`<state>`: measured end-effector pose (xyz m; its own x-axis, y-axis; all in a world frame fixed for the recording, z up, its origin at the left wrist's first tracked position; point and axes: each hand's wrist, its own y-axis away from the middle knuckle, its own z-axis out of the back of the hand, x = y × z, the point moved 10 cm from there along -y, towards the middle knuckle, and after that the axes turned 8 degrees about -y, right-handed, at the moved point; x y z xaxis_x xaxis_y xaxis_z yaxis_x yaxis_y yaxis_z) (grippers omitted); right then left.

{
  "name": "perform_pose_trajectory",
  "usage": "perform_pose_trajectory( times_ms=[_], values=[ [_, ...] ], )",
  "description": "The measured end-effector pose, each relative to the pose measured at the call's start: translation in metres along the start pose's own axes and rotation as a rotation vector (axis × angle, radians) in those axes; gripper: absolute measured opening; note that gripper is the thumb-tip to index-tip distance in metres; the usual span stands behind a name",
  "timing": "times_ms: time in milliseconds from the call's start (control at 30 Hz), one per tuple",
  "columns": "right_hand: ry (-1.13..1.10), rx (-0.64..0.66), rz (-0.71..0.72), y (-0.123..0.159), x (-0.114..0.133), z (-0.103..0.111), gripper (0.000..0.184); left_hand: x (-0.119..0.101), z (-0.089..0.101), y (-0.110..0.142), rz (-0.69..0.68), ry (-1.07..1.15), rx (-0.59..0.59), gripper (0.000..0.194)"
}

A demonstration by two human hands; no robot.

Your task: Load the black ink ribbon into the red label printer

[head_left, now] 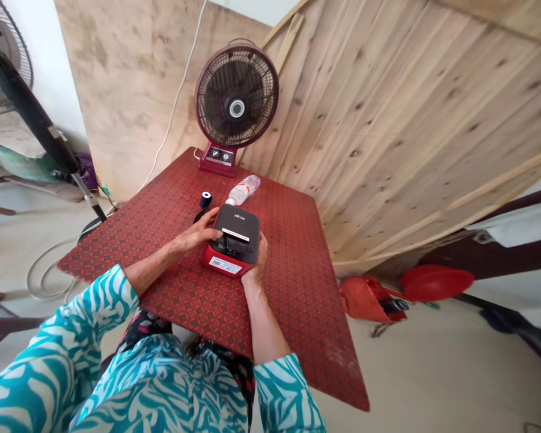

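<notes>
A small red and black label printer point(237, 231) stands on the red patterned table point(293, 288), with a narrow white strip point(235, 235) across the slot on its top. My left hand point(201, 233) grips the printer's left side, its thumb on the top near the slot. Round the right side wraps my right hand point(258, 264), its fingertips partly hidden behind the body. A white sticker point(224, 265) marks the front face. Just beyond my left fingers stands a small dark roll point(205, 199) with a white end. A clear plastic bottle point(244, 189) lies behind the printer.
At the table's far corner stands a dark red fan point(237, 108) against the wooden wall point(365, 114). A black stand point(49, 132) with a second fan is at the left. On the floor at the right are an orange bag point(365, 299) and a red basin point(437, 282).
</notes>
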<state>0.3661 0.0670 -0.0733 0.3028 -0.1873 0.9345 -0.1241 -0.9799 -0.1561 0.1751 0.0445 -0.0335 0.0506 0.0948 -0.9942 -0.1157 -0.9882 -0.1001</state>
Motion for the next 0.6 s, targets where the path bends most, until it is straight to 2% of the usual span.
perform_pose_trajectory(
  times_ms=[67,133,433,600],
  values=[
    [-0.056,-0.112,-0.015,-0.0001,-0.006,0.0101,0.051,0.0005,0.0009,-0.0005,0.013,0.057,0.023,0.084],
    [-0.098,-0.168,-0.031,0.0007,-0.0092,0.0138,0.049,0.0005,0.0034,-0.001,0.018,0.065,0.034,0.08],
    [-0.079,-0.166,-0.056,0.0041,-0.0068,0.0115,0.045,-0.0013,0.0102,-0.0046,-0.003,-0.043,0.031,0.083],
    [-0.073,-0.162,-0.048,0.003,-0.0094,0.0127,0.043,-0.0072,0.0057,-0.0026,-0.072,-0.106,0.096,0.082]
  ],
)
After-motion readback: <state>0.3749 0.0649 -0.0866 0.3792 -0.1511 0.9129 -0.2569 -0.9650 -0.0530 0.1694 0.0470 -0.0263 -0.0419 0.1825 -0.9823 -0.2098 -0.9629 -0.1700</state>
